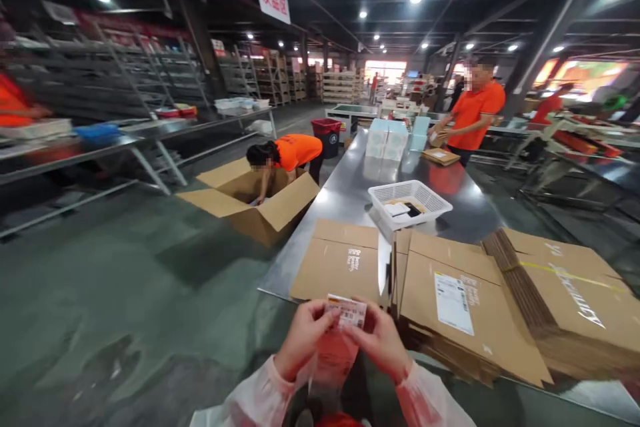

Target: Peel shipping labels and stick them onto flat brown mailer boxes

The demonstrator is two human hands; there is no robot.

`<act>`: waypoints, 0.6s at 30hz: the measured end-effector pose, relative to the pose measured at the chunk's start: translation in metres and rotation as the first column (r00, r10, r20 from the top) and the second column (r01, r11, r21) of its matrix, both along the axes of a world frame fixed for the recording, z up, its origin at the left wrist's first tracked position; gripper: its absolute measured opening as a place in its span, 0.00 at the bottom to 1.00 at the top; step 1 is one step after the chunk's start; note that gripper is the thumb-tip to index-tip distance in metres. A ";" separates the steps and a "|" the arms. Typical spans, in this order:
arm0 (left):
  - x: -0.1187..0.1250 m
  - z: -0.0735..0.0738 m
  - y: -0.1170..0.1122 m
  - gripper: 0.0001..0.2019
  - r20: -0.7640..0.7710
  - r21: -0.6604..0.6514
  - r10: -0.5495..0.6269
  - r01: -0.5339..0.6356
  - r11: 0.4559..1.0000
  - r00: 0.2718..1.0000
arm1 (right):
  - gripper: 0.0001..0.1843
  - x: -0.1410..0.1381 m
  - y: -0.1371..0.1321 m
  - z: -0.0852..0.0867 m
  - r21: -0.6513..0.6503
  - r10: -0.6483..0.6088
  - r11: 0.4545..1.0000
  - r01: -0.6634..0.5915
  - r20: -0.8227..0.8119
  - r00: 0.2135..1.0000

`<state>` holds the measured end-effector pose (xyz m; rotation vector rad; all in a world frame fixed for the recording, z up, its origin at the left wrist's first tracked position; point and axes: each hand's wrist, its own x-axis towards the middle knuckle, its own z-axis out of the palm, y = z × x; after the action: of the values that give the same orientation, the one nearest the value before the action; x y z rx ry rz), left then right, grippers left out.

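Head view: the left hand [306,333] and right hand [384,341] both pinch a printed label strip [351,311], thumbs on its face, just in front of the flattened carton [333,263] on the metal table [345,190]. Its lower part seems to hang loose, so uneven thumb pulls could crease or tear it

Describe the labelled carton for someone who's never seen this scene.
At the near end of the metal table, a middle stack of flat cartons lies between a left carton and a yellow-strapped stack. Take the middle stack's top carton: unlike its neighbours, it bears a large white label.
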<state>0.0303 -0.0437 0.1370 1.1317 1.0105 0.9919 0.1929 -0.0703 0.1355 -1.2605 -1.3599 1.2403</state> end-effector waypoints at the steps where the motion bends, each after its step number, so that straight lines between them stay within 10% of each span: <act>1: 0.000 -0.004 -0.002 0.19 -0.005 0.001 0.015 -0.015 1.000 1.000 | 0.27 0.001 0.007 0.005 0.027 -0.021 0.999 0.019 0.048 0.999; 7: 0.016 -0.032 -0.007 0.25 0.060 -0.019 0.332 -0.331 0.943 0.942 | 0.20 -0.006 0.040 0.013 0.021 0.075 0.996 -0.083 0.241 0.967; 18: 0.004 -0.063 0.024 0.23 0.037 -0.062 0.517 -0.515 0.855 0.855 | 0.14 -0.019 0.081 0.000 0.073 0.032 0.995 -0.069 0.417 0.908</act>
<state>0.0339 -0.0202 0.0743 0.7944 1.3264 1.4058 0.1741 0.0107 0.1352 -1.4922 -1.7392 0.9646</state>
